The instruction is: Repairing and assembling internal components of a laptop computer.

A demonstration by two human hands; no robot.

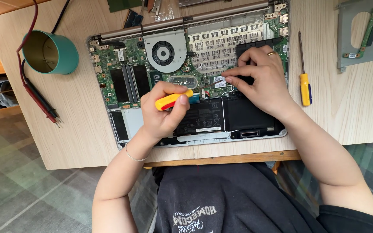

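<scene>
Seemingly, screwdriver [173, 99] between hands.

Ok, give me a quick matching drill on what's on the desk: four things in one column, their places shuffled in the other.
Things:
1. Cup
2. Spare screwdriver
3. Fan
4. Drive bracket

Places:
A. Top right corner of the desk
B. Inside the open laptop, near the hinge
C. Left of the laptop, by the probe leads
D. Lying on the desk just right of the laptop

Pairs: 1-C, 2-D, 3-B, 4-A
</scene>
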